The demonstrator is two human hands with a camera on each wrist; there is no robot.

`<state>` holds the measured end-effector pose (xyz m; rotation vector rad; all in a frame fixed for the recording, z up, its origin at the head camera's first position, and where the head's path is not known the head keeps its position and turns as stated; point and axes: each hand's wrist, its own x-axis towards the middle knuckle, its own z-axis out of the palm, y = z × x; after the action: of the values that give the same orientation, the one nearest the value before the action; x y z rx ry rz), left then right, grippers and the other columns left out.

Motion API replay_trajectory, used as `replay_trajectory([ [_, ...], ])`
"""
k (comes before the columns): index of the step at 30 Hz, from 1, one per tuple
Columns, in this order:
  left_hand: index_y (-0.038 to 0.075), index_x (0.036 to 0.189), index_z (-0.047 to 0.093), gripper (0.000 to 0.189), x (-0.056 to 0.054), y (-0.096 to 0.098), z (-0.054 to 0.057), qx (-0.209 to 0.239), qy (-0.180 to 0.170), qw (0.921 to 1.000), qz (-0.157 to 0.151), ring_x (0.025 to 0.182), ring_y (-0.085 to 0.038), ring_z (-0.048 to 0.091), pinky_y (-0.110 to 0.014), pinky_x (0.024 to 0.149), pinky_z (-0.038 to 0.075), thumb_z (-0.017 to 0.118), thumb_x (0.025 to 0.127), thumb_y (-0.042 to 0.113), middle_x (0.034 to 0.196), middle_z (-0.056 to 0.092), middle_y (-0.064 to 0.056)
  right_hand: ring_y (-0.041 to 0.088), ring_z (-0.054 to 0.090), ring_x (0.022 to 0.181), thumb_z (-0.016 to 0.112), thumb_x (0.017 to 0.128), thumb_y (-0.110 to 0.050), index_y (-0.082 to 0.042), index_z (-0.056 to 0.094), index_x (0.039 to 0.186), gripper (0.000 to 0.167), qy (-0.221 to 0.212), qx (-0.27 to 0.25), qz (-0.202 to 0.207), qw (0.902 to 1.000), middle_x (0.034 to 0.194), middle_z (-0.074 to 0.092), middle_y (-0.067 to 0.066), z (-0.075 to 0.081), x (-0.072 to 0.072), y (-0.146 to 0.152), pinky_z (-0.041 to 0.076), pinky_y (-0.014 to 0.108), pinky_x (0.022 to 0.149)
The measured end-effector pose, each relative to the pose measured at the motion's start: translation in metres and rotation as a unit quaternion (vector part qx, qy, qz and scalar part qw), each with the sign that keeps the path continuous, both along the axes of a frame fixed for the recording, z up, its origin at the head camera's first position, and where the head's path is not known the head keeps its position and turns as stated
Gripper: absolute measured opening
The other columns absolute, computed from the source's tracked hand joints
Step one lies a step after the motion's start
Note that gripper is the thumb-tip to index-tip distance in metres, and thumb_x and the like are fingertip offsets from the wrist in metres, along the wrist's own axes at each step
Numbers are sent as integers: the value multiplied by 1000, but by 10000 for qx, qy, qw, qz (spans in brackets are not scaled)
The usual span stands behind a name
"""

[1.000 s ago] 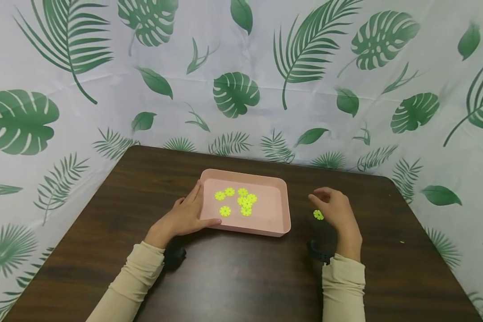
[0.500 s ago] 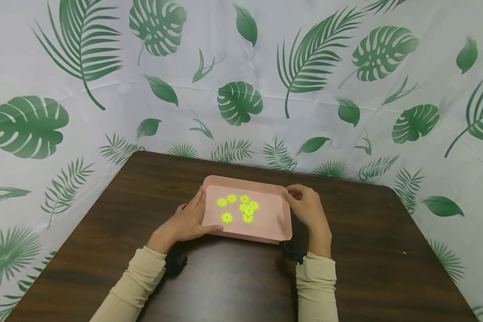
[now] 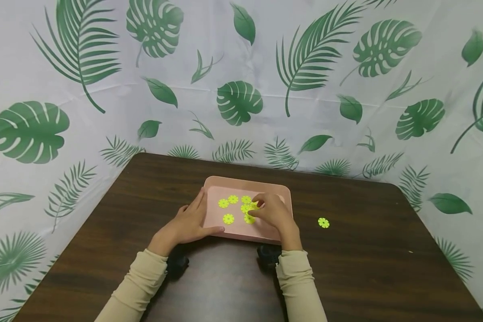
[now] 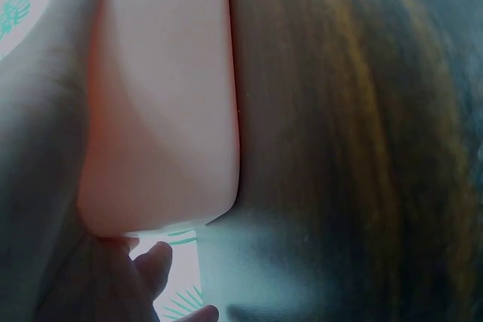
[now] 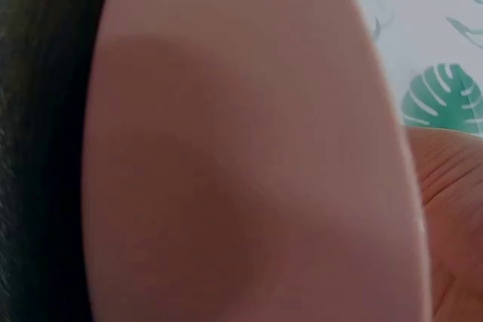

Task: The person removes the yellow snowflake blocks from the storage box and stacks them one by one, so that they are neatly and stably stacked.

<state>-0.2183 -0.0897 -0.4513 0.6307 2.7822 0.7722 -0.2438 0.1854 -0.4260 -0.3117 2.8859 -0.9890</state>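
A shallow pink tray [image 3: 267, 230] sits on the table with several neon-yellow notched plastic discs [image 3: 228, 218] lying flat in it. Some overlap in a cluster right of its middle. My left hand [image 3: 185, 223] rests against the tray's left front corner, fingers straight along the left wall and thumb along the front rim. Over the cluster, my right hand [image 3: 275, 215] reaches in, thumb and fingertips apart with yellow showing between them; part of the cluster is hidden. In the right wrist view the tray's outer wall [image 5: 249, 111] covers the fingertips.
One yellow disc [image 3: 324, 222] lies alone on the dark wooden table [image 3: 366, 250], right of the tray. A tiny pale speck [image 3: 410, 252] is farther right. A leaf-patterned cloth [image 3: 241, 53] hangs behind the table.
My right hand has moved left, from above the lone disc on the table, across the tray's right rim to the disc cluster. My left hand has stayed at the tray's corner.
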Motion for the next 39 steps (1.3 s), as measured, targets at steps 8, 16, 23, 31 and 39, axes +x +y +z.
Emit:
replay_trajectory([
  [8, -4, 163, 4, 119, -1, 1, 0, -45, 64, 10000, -27, 158, -36, 13, -71, 113, 24, 63, 90, 69, 172, -4, -22, 28, 67, 93, 90, 80, -14, -1, 75, 116, 41, -251, 390, 118, 9989, 104, 72, 14, -5, -4, -6, 55, 46, 88],
  [16, -6, 163, 4, 119, -2, 2, -1, -46, 70, 10000, -46, 157, -37, 13, -71, 113, 24, 63, 90, 69, 171, -3, -23, 26, 66, 90, 89, 82, -13, -1, 76, 113, 36, -201, 501, 101, 9985, 100, 72, 13, -10, -5, -6, 55, 45, 88],
  [23, -6, 163, 5, 119, -2, 2, 0, -75, 56, 9999, -51, 157, -37, 14, -72, 113, 25, 63, 90, 69, 171, -2, -24, 24, 63, 87, 88, 83, -14, -2, 76, 108, 31, -277, 480, 6, 9985, 96, 70, 10, -11, -6, -7, 55, 42, 87],
  [31, -6, 163, 6, 120, -1, 1, 2, -43, -2, 10000, -38, 158, -36, 13, -71, 114, 23, 63, 89, 70, 172, -3, -22, 26, 63, 89, 87, 84, -12, -7, 71, 108, 30, -262, 411, 12, 9988, 97, 68, 11, -9, -4, -10, 54, 43, 86],
  [39, -6, 163, 6, 120, -1, 0, 1, -55, -11, 10000, -54, 158, -35, 12, -71, 114, 24, 63, 89, 70, 172, -3, -21, 24, 62, 86, 87, 83, -9, -6, 77, 113, 32, -207, 380, -6, 9991, 95, 70, 10, -9, -3, -9, 54, 40, 81],
])
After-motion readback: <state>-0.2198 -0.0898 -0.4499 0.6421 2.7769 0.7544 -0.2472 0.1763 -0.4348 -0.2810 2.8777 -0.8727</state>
